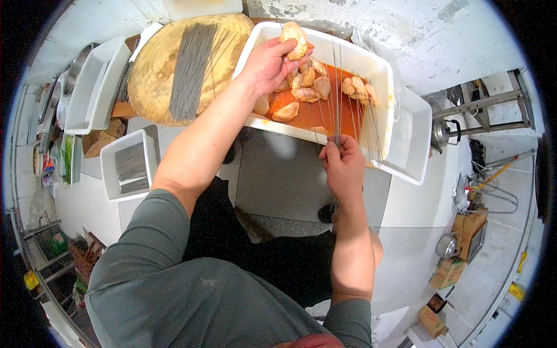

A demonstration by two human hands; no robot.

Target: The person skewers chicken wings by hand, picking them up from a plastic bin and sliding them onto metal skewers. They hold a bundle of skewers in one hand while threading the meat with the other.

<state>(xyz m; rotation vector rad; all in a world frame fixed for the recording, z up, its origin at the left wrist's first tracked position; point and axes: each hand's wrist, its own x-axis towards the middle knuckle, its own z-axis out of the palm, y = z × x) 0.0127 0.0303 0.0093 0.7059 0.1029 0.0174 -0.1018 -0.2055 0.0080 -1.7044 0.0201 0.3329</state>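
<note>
My left hand (271,65) grips a piece of raw chicken (296,38), thumb on top, over the far side of a white tub (381,65). Closed around several thin metal skewers (337,87), my right hand (343,161) is at the tub's near edge, and the skewers' long shafts point away from me over the tub. Red-orange marinade (343,120) covers the tub's floor. More chicken pieces (313,86) lie in it below my left hand, and a cluster of chicken (360,90) is at the right near the skewers.
Left of the tub, a round wooden chopping block (152,78) bears a thick row of metal skewers (191,69). A small white bin (109,168) with more skewers stands on the floor. Another white container (409,139) adjoins the tub's right side; a kettle (442,133) is beyond.
</note>
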